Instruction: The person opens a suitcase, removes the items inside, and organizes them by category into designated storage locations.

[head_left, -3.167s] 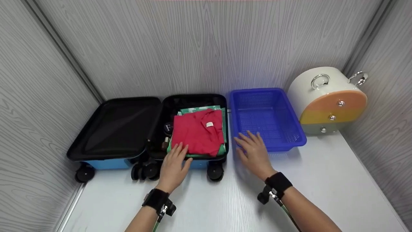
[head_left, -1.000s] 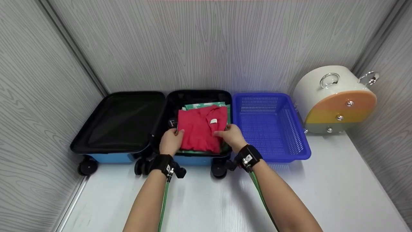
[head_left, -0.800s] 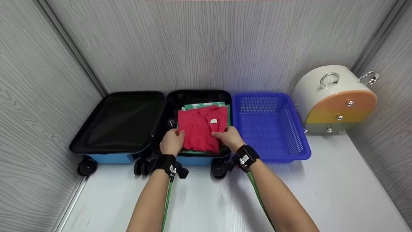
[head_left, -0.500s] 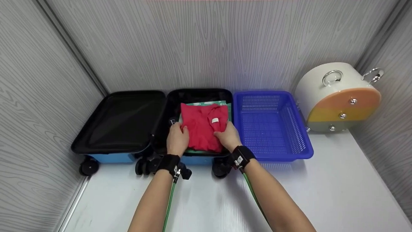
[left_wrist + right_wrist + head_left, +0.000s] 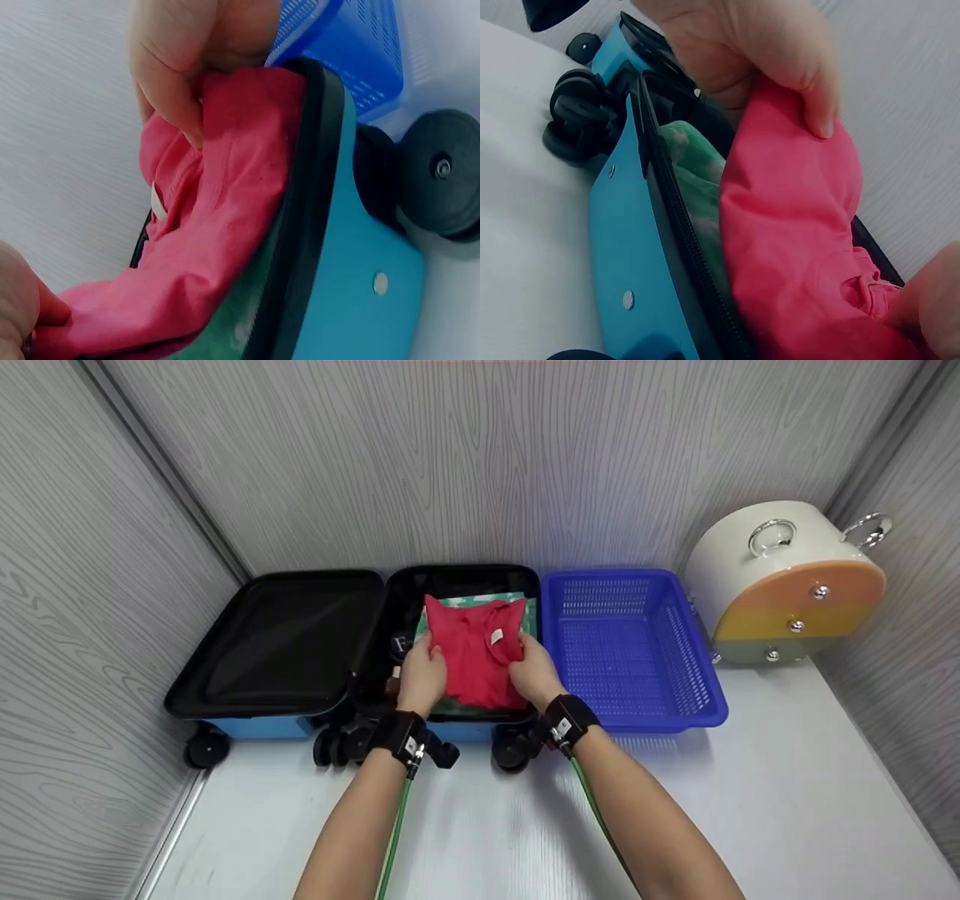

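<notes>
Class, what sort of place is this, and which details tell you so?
Probably a small recording booth: grey wood-grain panels enclose a white surface on three sides, and the person's wristbands trail green cables.

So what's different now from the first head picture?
The right hand moved left from the basket; the left hand moved forward from the suitcase's near edge. Both now grip the red garment, its sides raised. The open suitcase, basket and drum-shaped box stayed put.
</notes>
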Available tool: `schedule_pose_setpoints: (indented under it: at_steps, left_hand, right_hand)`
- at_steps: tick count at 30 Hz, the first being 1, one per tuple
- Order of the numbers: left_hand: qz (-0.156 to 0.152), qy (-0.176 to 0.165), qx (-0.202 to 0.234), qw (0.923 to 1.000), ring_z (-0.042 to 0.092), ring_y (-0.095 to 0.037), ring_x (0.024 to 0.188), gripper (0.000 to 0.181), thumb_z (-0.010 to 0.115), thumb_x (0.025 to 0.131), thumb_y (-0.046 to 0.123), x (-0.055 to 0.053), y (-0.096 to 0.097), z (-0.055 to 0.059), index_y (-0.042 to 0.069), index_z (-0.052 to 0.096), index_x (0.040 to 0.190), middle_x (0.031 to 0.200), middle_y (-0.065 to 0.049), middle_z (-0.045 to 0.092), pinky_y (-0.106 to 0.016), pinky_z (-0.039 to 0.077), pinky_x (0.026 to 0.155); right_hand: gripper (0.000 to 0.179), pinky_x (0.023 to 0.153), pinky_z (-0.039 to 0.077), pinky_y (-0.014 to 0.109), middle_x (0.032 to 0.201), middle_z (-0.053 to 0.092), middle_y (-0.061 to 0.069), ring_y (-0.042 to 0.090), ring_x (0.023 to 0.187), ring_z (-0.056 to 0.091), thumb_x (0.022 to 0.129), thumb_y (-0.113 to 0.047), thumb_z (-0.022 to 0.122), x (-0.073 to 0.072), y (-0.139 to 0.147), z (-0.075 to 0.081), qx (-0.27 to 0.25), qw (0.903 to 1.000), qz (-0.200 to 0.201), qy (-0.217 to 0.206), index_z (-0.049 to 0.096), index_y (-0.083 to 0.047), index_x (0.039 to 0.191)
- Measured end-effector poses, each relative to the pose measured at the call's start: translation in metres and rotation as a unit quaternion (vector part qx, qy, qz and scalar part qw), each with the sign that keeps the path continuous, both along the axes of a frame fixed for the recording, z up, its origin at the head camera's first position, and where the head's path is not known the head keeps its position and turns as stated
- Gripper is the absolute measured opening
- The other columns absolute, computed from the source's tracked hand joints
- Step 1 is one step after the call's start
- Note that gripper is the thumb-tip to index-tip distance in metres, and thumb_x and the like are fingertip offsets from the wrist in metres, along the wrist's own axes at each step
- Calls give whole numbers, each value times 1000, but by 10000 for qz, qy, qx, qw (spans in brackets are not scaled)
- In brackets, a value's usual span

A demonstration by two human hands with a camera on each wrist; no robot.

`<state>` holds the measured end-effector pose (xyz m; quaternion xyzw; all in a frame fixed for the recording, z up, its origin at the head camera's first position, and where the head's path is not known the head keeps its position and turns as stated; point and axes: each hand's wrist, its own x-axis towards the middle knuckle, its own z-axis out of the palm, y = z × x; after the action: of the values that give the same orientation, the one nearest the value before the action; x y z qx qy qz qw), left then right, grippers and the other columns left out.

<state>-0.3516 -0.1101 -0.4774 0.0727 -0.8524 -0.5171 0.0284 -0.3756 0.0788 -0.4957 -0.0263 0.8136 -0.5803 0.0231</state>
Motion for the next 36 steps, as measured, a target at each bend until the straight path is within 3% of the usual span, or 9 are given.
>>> schedule_pose_setpoints:
  at_steps: [11, 17, 20, 23, 28, 33, 36]
  left_hand:
    - [-234, 288, 899, 9953, 20, -22, 154, 51, 33, 113, 16, 1, 28, 18, 7, 24, 163, 168, -10, 23, -34, 26, 121]
    - [-522, 403, 1457, 9871, 31, -24, 150, 51, 37, 112, 13, -2, 59, 24, 6, 27, 162, 166, -12, 28, -34, 33, 117]
    - [-678, 449, 1582, 9841, 36, -25, 147, 50, 39, 111, 9, -5, 78, 22, 3, 30, 160, 163, -15, 33, -33, 36, 115]
    - [-875, 315, 1741, 9803, 34, -24, 148, 52, 37, 109, 5, -9, 100, 19, 2, 29, 160, 163, -15, 32, -32, 35, 116]
    - [-1104, 68, 1765, 9781, 23, -23, 152, 57, 33, 103, -1, -16, 136, 10, 0, 27, 160, 165, -14, 28, -29, 26, 119]
    - [-1305, -86, 1343, 9823, 29, -26, 150, 59, 33, 99, -6, -21, 167, 3, -4, 31, 158, 162, -15, 35, -30, 28, 119]
    - [-1383, -291, 1113, 9837, 30, -25, 150, 61, 34, 98, -8, -22, 182, -1, -2, 31, 159, 162, -14, 35, -31, 28, 119]
  right_hand:
    - [77, 113, 38, 35, 151, 50, 15, 22, 136, 48, 84, 21, 35, -2, 29, 10, -1163, 9921, 151, 446, 38, -2, 157]
    - [75, 113, 36, 31, 155, 48, 10, 17, 137, 47, 87, 18, 36, -3, 70, 22, -1294, 9902, -50, 516, 40, -7, 157]
    - [75, 112, 38, 32, 154, 49, 9, 17, 135, 48, 87, 18, 37, -2, 93, 22, -1272, 9898, -175, 615, 41, -8, 157]
    - [75, 112, 38, 35, 153, 50, 10, 19, 134, 48, 87, 18, 35, -1, 114, 22, -1269, 9892, -263, 691, 41, -8, 157]
    - [75, 110, 40, 35, 152, 50, 10, 20, 133, 48, 87, 18, 34, 1, 145, 20, -1059, 9915, -395, 640, 41, -8, 157]
    - [77, 100, 44, 34, 154, 49, 9, 24, 128, 49, 87, 18, 34, 2, 170, 15, -825, 9939, -583, 430, 39, -10, 158]
    - [79, 102, 43, 36, 155, 47, 10, 25, 130, 47, 86, 19, 34, 2, 180, 11, -794, 9942, -648, 314, 37, -10, 159]
